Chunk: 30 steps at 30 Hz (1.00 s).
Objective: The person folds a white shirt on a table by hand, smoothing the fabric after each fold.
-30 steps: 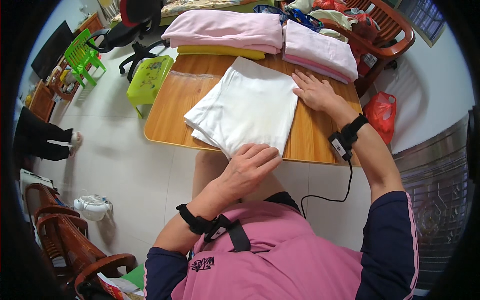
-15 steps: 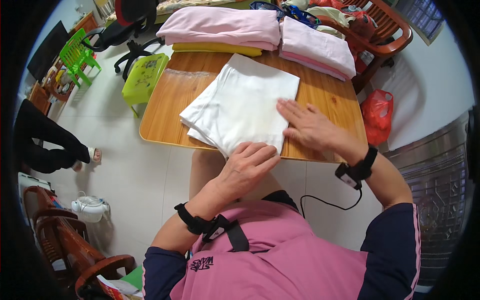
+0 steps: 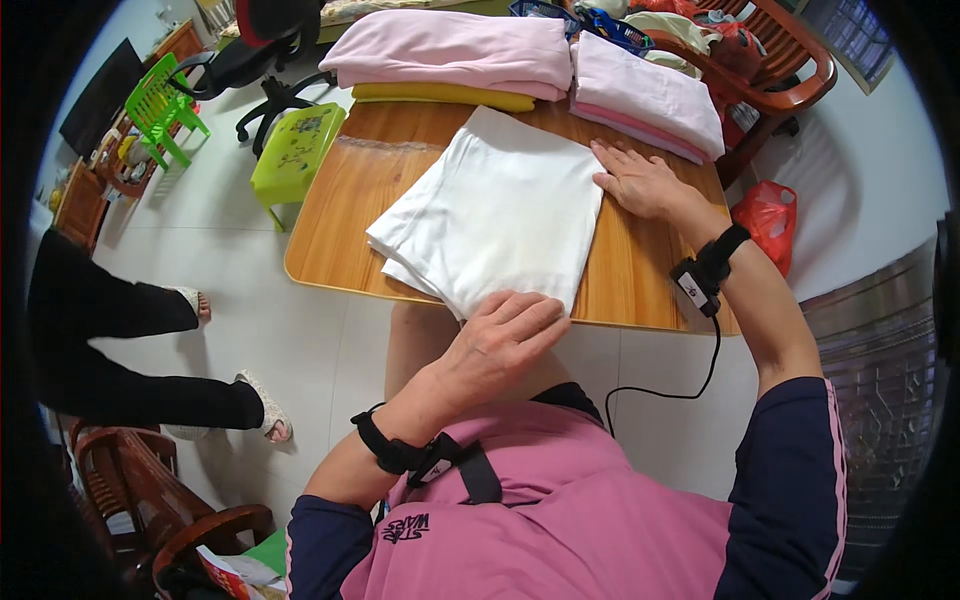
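A folded white cloth (image 3: pixel 500 205) lies at a slant on the wooden table (image 3: pixel 335 235), with several layers visible at its left corner. My left hand (image 3: pixel 505 335) is at its near right corner by the table's front edge. Its fingers are bent together over the cloth there, and the thumb is hidden. My right hand (image 3: pixel 640 182) rests at the cloth's far right corner, fingers stretched out and touching the edge. Both wrists wear black straps with small devices.
Folded pink cloths (image 3: pixel 450 50) on a yellow one (image 3: pixel 440 95) and a paler pink stack (image 3: pixel 650 95) line the table's back. Left are a green stool (image 3: pixel 295 150) and a person in black trousers (image 3: pixel 150 345); right, a red bag (image 3: pixel 768 222) and wooden chair (image 3: pixel 800 85).
My right hand has slid away from me along the cloth's right edge to its far corner. My left hand stays at the near corner. The person at the left has stepped further into view.
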Each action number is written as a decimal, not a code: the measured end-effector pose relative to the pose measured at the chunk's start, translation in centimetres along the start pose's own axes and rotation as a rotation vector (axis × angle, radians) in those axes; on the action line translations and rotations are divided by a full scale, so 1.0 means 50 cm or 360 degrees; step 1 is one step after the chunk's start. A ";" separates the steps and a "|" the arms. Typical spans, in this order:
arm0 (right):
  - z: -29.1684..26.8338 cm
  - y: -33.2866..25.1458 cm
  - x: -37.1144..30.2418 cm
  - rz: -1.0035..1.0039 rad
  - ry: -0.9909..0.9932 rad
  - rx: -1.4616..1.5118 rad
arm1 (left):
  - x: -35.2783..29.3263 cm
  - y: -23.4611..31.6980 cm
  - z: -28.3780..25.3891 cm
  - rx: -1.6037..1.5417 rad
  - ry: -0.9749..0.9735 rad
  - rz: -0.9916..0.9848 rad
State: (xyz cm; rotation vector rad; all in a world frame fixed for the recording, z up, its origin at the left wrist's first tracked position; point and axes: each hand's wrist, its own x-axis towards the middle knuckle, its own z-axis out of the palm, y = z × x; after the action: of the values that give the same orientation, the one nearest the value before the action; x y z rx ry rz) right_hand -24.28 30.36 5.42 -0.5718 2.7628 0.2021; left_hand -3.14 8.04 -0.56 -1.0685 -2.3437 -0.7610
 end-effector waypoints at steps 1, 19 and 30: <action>-0.002 -0.002 0.002 -0.0006 0.0003 -0.0001 | 0.000 0.000 -0.001 -0.0003 -0.0009 0.0005; -0.004 -0.260 0.014 -0.1127 0.0103 0.0141 | -0.037 -0.083 -0.106 0.0743 -0.0298 -0.0773; -0.031 -0.183 0.110 -0.0575 0.0134 0.0117 | -0.037 -0.077 -0.100 0.0741 -0.0336 -0.0862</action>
State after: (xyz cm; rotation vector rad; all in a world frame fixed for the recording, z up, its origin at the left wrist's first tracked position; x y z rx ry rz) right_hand -25.75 19.71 4.41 -1.0633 2.6714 -0.0068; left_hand -4.18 1.72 0.94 -0.3274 -2.8360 -0.2421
